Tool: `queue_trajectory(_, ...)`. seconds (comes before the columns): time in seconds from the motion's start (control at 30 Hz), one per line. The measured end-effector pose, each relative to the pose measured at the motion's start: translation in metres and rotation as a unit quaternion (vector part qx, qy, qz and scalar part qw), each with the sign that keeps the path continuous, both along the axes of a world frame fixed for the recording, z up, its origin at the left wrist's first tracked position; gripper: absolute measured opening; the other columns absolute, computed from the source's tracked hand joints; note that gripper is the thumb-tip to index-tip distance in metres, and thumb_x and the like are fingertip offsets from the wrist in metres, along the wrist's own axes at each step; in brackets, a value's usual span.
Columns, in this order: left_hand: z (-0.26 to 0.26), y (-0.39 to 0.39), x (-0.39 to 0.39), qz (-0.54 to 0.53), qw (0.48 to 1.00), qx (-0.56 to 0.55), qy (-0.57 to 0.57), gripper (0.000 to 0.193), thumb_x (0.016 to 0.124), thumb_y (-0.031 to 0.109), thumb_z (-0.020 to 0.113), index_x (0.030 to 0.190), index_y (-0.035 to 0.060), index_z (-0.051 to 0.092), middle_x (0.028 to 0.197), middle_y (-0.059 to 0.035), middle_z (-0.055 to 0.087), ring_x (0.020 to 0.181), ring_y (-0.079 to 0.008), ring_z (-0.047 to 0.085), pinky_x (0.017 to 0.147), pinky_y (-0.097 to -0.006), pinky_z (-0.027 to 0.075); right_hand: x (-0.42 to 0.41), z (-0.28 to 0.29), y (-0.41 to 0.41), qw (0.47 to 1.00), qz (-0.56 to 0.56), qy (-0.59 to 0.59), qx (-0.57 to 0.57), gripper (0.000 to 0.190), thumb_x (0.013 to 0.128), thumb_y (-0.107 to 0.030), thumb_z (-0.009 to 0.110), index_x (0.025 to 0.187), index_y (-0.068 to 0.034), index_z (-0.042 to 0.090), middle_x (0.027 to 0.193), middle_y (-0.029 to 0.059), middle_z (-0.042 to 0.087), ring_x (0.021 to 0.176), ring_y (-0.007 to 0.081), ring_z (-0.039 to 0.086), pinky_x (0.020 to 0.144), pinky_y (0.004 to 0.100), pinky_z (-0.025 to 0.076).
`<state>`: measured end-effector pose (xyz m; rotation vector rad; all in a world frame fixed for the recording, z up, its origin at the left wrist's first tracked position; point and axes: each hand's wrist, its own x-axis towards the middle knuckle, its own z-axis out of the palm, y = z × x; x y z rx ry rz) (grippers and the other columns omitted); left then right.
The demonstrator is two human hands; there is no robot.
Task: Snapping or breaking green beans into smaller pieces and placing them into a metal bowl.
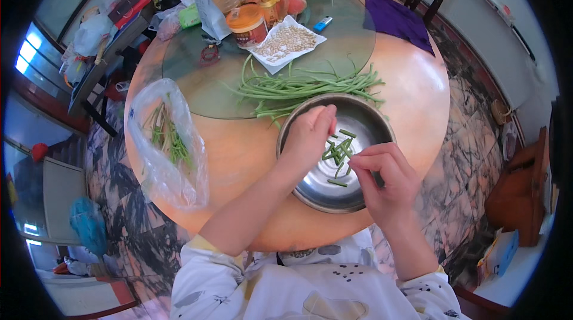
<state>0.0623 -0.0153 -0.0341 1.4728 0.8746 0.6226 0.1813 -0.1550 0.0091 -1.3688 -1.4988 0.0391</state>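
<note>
A round stainless steel bowl (322, 199) stands near the front edge of the table, with short cut lengths of green bean (335, 152) on its bottom. Over the bowl's left side is my left hand (311, 130), its fingers curled in and thumb on top; whatever it may hold is hidden. My right hand (391, 177) hovers at the bowl's right side, thumb and fingertips pinched together. A green piece meets those fingertips, but whether it is held or lies below them is unclear. Long green yardlong beans (304, 85) lie in a bundle just behind the bowl.
Left of the bowl lies a clear plastic bag (197, 186) with bean trimmings (168, 136). On the glass turntable (206, 92) are seeds on white paper (286, 45), an orange-lidded tub (246, 24) and a blue lighter (322, 24). A purple cloth (396, 20) hangs over the far right edge.
</note>
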Motion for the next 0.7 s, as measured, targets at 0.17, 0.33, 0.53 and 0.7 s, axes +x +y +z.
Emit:
queue_trajectory(0.17,0.018,-0.013,0.004,-0.127,0.985,0.113,-0.006,0.026,0.103,0.017,0.052,0.118,-0.0013,0.063,0.109,-0.0077,0.069,0.105,-0.0150,0.064,0.094,-0.0303,0.048,0.035,-0.012,0.016,0.963,0.023,0.240,-0.121,0.013,0.078,0.005,0.075,0.086,0.000,0.065,0.084,0.0027,0.066,0.073,0.0066,0.059,0.064,0.0212,0.048)
queue_trajectory(0.33,0.019,-0.018,-0.003,-0.159,0.965,0.209,0.008,0.026,0.100,0.015,0.058,0.118,-0.0018,0.066,0.110,-0.0068,0.069,0.103,-0.0137,0.064,0.094,-0.0300,0.048,0.042,-0.023,0.022,0.926,0.057,0.323,-0.185,0.014,0.082,0.004,0.073,0.092,-0.001,0.066,0.089,0.0016,0.068,0.075,0.0041,0.059,0.065,0.0196,0.048)
queue_trajectory(0.53,0.007,-0.016,-0.005,-0.153,0.985,0.060,-0.043,0.023,0.098,0.013,0.063,0.116,0.0009,0.068,0.105,-0.0036,0.071,0.097,-0.0100,0.064,0.092,-0.0282,0.050,0.037,-0.028,0.019,0.824,0.088,0.523,-0.198,0.014,0.085,-0.001,0.073,0.098,-0.002,0.068,0.090,0.0016,0.070,0.080,0.0055,0.062,0.068,0.0199,0.049)
queue_trajectory(0.7,0.004,-0.018,-0.008,-0.140,0.987,0.064,-0.053,0.024,0.097,0.010,0.063,0.119,0.0023,0.066,0.108,-0.0044,0.070,0.101,-0.0107,0.064,0.092,-0.0293,0.050,0.034,-0.027,0.021,0.828,0.099,0.518,-0.190,0.014,0.087,-0.002,0.073,0.100,-0.002,0.069,0.089,0.0012,0.070,0.080,0.0054,0.062,0.069,0.0202,0.049)
